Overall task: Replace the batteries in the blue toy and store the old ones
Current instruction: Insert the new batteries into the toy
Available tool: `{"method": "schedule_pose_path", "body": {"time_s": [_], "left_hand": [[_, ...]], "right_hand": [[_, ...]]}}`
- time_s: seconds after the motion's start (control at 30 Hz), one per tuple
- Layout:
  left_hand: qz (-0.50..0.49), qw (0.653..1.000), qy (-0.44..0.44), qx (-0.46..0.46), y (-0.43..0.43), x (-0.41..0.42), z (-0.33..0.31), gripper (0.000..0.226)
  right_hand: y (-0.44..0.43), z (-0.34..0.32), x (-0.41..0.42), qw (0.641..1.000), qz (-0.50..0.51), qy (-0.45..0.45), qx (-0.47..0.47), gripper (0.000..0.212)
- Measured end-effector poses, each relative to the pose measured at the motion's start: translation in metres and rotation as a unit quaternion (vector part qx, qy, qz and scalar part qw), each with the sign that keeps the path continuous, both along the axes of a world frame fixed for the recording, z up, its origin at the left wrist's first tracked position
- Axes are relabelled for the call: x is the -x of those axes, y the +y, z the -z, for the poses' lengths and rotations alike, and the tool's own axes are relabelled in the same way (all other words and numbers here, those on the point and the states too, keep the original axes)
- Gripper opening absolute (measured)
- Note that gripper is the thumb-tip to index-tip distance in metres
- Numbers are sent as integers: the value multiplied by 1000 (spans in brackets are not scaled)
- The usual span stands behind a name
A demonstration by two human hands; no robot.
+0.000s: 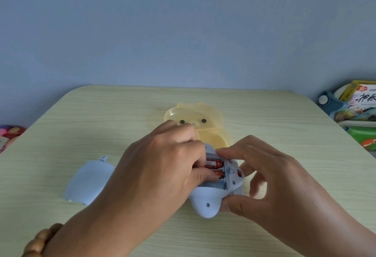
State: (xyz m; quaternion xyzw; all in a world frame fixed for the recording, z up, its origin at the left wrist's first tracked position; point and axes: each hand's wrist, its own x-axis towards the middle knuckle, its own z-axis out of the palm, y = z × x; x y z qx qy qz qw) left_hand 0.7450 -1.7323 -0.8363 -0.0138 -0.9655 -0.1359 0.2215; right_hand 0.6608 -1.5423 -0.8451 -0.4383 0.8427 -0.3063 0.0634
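The left hand [162, 167] is held palm down with its fingers curled and the fingertips pressed together in a pinching grip. The right hand [270, 177] is cupped, thumb low and forefinger stretched leftward. Both forearms are angled inward.

A pale wood-grain table [101, 118] stands against a plain blue-grey wall [183, 23], with colourful boxes and a printed book [360, 102] stacked at the right edge (some bright, blurred items [10, 134] lie far left).
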Motion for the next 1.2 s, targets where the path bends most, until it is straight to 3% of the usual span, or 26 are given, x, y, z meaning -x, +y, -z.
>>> {"method": "schedule_pose_path", "body": {"time_s": [0.1, 0.2, 0.33, 0.43, 0.6, 0.9, 1.0, 1.07, 1.13, 1.2], "left_hand": [[-4, 1000, -11, -28, -1, 0, 1, 28], [-15, 992, -45, -118, -3, -1, -2, 28], [-36, 964, -60, -256, -10, -7, -16, 31], [-97, 946, -120, -285, -18, -9, -20, 32], [-96, 897, -221, -371, -19, -4, -17, 28], [-91, 879, -237, -404, -23, 3, -11, 27], [-89, 891, -221, -386, -20, -3, -11, 28], [-100, 900, -195, -377, -22, -13, -11, 40], [-145, 924, -148, -322, -29, -27, -9, 57], [-199, 942, -122, -242, -35, -41, -8, 57]], "right_hand": [[0, 0, 0, 1000, -4, 1, -4, 64], [-1, -1, 0, 1000, -6, -8, 3, 63], [-1, 1, 1, 1000, -9, -8, 5, 64], [0, 2, 1, 1000, -8, -2, 6, 65], [-2, 1, 0, 1000, -10, 2, 10, 66], [-2, 1, -2, 999, -11, 33, 4, 68], [-2, -1, -3, 999, -7, 44, 2, 68], [-1, 0, -2, 999, -9, 35, 6, 68], [-1, 1, -1, 1000, -12, 26, 8, 68], [-1, 2, -1, 1000, -12, 25, 8, 69]]}}
